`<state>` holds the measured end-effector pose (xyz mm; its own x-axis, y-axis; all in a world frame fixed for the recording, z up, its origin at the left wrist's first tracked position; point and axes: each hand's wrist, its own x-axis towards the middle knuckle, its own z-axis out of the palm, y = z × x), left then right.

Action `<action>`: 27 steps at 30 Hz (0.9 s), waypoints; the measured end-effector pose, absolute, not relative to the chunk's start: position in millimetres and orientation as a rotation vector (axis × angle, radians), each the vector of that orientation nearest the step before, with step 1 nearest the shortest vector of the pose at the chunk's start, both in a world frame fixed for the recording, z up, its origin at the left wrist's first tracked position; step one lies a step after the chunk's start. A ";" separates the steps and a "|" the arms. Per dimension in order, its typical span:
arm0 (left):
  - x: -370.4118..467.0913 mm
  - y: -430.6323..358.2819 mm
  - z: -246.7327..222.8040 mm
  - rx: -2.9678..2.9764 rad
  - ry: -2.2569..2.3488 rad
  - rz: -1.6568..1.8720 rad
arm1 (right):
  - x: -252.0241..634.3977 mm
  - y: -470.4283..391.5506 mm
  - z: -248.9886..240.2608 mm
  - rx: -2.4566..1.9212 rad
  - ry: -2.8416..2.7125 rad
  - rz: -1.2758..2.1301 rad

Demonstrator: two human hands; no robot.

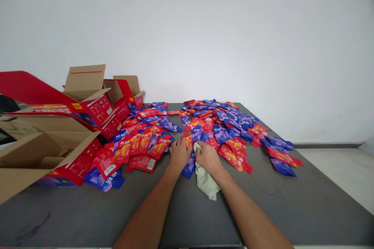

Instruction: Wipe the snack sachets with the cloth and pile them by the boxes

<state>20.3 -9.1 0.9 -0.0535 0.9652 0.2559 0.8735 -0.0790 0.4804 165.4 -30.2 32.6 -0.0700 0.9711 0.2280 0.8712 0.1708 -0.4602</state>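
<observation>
The step in hand is judged to be a close, two-handed one, with a packet steadied on one side and a cloth worked on the other. The pale cloth (pixel 206 183) is gripped by the right hand (pixel 208 157), whose fingers are curled in around its upper part; the loose end is left trailing on the dark table (pixel 263 210), toward the wearer. The left hand (pixel 179 155) is lowered palm down, its fingers partly bent, with their tips at a red packet (pixel 187 140) just ahead. Whether that packet is pinched or merely pressed flat cannot be told.

In the gap between the hands, a blue packet (pixel 189 167) is seen lying on the table, partly covered by the red one and close beside the cloth. To the left of the left hand, a loose spread of red and blue packets (pixel 143 140) is laid out, and beyond it open cardboard boxes (pixel 76 163) are lined up. Ahead and to the right of the right hand, a larger heap of packets (pixel 222 124) is spread, with a small overlapping group (pixel 282 153) set farther out to the right.

For the next move, a light, steady hold by the left fingers is judged to be needed, so that the thin packets are not dragged or creased by the cloth. The trailing end should be kept free of the neighbouring packets.
</observation>
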 end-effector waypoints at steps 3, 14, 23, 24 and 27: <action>18.9 -2.4 -3.2 1.938 1.790 0.951 | 164.8 -30.9 32.2 -1.712 -2.003 0.280; 11.3 2.2 4.5 1.158 1.140 1.422 | 168.2 -25.6 23.6 -1.536 -1.852 0.262; 16.8 -17.1 36.2 0.893 0.713 1.422 | 158.6 -30.8 33.4 -1.001 -1.860 0.239; 16.7 -19.5 38.3 0.908 0.681 1.379 | 158.7 -30.6 32.6 -1.014 -1.851 0.244; 17.6 -26.6 42.7 1.016 0.616 1.257 | 164.5 -28.4 33.0 -1.088 -1.766 0.215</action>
